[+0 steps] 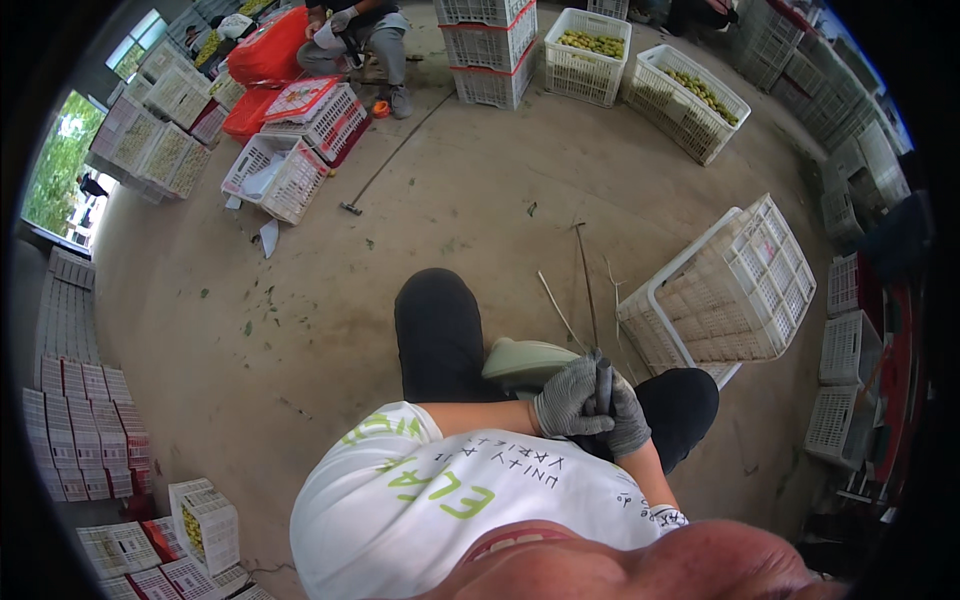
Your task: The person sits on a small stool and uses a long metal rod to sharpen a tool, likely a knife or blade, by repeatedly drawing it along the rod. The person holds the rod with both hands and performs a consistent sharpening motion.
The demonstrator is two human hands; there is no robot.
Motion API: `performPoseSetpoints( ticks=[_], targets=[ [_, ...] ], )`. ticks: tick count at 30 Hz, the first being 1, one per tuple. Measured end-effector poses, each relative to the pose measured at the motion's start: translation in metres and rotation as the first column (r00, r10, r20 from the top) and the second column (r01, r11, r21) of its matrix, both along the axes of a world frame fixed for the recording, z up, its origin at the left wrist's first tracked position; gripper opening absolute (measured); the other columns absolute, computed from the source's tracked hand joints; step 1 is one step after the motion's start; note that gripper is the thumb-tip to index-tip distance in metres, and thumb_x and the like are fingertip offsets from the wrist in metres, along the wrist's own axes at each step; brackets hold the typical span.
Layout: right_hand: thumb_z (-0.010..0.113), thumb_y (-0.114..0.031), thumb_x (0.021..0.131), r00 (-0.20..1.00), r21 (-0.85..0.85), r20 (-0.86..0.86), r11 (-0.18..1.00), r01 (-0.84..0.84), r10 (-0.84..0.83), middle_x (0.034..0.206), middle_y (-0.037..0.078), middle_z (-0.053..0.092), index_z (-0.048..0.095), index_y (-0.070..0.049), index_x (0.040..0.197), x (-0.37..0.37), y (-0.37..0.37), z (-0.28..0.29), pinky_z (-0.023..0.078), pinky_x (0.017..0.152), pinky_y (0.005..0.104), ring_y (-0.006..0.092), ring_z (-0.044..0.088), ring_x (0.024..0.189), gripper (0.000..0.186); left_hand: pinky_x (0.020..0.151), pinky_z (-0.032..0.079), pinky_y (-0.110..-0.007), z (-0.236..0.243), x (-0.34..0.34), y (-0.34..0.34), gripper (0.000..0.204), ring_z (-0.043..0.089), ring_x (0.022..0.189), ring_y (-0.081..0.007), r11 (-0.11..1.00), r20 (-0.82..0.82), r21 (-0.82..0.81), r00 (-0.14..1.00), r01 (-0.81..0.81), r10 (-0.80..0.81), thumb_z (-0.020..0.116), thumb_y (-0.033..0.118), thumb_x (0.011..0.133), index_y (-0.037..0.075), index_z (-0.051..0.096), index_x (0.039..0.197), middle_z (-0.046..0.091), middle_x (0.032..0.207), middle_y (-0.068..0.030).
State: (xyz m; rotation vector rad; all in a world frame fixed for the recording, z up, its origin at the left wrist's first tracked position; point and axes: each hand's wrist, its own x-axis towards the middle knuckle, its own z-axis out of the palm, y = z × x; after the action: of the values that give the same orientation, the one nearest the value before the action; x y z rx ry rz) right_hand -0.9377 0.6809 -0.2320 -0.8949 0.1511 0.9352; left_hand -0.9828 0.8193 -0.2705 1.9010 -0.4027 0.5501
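Crates [582, 76] of fruit stand loaded across the floor, so some of the work looks done; how much is left I can't tell. Near the right knee, a white crate [740, 290] sits tilted. The sitter's gloved left hand [568, 400] is curled nearly closed round a dark handle [604, 385] at the lap, a thin rod [589, 285] reaching out beyond. The right hand [628, 418] touches the handle's other side, fingers too hidden to judge.

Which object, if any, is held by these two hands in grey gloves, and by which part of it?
The left hand and right hand together hold a long, thin, dark rod by its thick, dark, cylindrical handle.
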Motion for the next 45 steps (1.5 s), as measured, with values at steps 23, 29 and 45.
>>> performPoseSetpoints(
  ticks=[23, 29, 45],
  targets=[
    [0.066, -0.044, 0.084, 0.862, -0.166, 0.385, 0.943, -0.287, 0.330, 0.092, 0.004, 0.062, 0.063, -0.010, 0.109, 0.021, -0.003, 0.022, 0.050, 0.057, 0.0265, 0.0131, 0.061, 0.070, 0.042, 0.093, 0.042, -0.050, 0.015, 0.017, 0.003, 0.050, 0.059, 0.094, -0.0355, 0.994, -0.033, 0.025, 0.994, 0.109, -0.108, 0.063, 0.046, 0.079, 0.002, 0.058, 0.103, 0.060, 0.099, -0.0162],
    [0.067, -0.047, 0.082, 0.866, -0.096, 0.404, 0.955, -0.280, 0.294, 0.082, 0.002, 0.059, 0.063, -0.011, 0.101, 0.022, -0.009, 0.028, 0.044, 0.048, 0.0238, 0.0102, 0.055, 0.060, 0.041, 0.096, 0.039, -0.050, 0.005, 0.017, -0.003, 0.050, 0.055, 0.104, -0.0381, 0.987, -0.030, 0.108, 0.993, 0.120, -0.118, 0.056, 0.044, 0.086, 0.001, 0.050, 0.111, 0.056, 0.107, -0.0205],
    [0.054, -0.050, 0.090, 0.894, 0.069, 0.385, 0.959, -0.276, 0.230, 0.088, 0.004, 0.060, 0.064, -0.007, 0.101, 0.021, -0.010, -0.004, 0.048, 0.073, 0.0289, 0.0146, 0.055, 0.082, 0.046, 0.092, 0.039, -0.050, 0.005, 0.022, -0.006, 0.058, 0.056, 0.093, -0.0347, 0.990, 0.004, 0.027, 0.990, 0.139, -0.140, 0.060, 0.050, 0.081, 0.000, 0.052, 0.108, 0.056, 0.098, -0.0178]
  ],
)
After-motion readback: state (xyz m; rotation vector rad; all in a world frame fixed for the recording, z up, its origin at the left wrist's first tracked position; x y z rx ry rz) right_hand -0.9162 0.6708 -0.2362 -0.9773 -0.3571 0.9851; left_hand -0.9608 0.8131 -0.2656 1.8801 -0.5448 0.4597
